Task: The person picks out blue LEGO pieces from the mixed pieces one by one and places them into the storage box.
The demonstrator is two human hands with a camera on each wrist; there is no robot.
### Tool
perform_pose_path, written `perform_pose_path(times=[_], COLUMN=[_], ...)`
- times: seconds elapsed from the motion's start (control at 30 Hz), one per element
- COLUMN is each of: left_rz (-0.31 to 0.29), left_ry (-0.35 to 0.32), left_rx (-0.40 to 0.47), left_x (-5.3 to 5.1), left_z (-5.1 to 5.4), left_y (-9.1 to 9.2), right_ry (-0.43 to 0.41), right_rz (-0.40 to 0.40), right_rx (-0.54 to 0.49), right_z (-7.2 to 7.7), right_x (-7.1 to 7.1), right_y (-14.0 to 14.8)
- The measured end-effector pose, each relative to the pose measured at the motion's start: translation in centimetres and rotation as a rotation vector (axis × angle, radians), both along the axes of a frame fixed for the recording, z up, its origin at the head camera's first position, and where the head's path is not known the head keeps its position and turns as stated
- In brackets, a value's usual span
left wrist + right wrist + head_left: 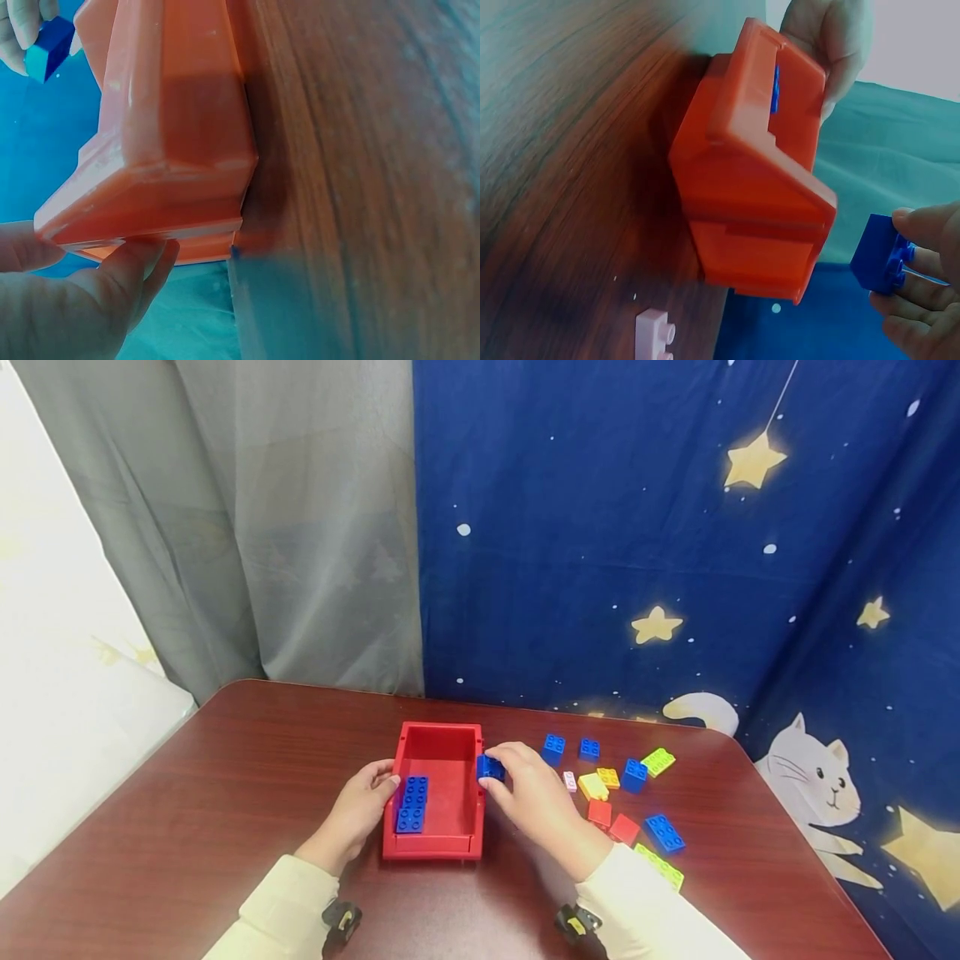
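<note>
A red plastic box (448, 846) with an uncovered top stands on the table. Inside it, along the left side, lie blue toy bricks (415, 793). My left hand (358, 806) grips the box's left wall, thumb at the rim and fingers outside, as the left wrist view also shows. Just over the right rim, my right hand (536, 793) pinches another blue brick (879, 255) between thumb and fingers. In the right wrist view its studs face the palm, and the brick is apart from the box.
Right of the box lie several loose bricks: blue (664, 833), red (599, 814), yellow (593, 787), orange (608, 777), lime green (659, 762) and a small pink one (651, 335). The dark wooden table (247, 793) ends at a curtain (525, 610) behind.
</note>
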State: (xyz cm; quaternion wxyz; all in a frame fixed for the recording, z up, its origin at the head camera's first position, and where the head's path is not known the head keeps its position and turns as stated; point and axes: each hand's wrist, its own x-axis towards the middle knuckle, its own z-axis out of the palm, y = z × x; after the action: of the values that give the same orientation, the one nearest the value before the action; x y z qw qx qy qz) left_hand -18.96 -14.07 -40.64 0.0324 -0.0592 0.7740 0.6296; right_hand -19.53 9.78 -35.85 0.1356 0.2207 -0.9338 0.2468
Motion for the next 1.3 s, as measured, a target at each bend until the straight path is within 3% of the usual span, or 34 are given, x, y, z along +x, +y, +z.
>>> perform_pose_path(times=[0.43, 0.8, 1.3], left_rz=[-0.002, 0.005, 0.011], left_ry=[0.014, 0.027, 0.045], left_rx=[0.015, 0.020, 0.025], left_x=[0.0, 0.1, 0.1], left_z=[0.1, 0.2, 0.0], left_y=[0.1, 0.2, 0.3], right_ry=[0.004, 0.022, -0.029], right_rz=[0.070, 0.108, 0.071], right_rx=[-0.005, -0.005, 0.059], right_z=[-0.1, -0.9, -1.5], right_x=[-0.1, -1.4, -3.1], right_y=[-2.0, -3.9, -7.0])
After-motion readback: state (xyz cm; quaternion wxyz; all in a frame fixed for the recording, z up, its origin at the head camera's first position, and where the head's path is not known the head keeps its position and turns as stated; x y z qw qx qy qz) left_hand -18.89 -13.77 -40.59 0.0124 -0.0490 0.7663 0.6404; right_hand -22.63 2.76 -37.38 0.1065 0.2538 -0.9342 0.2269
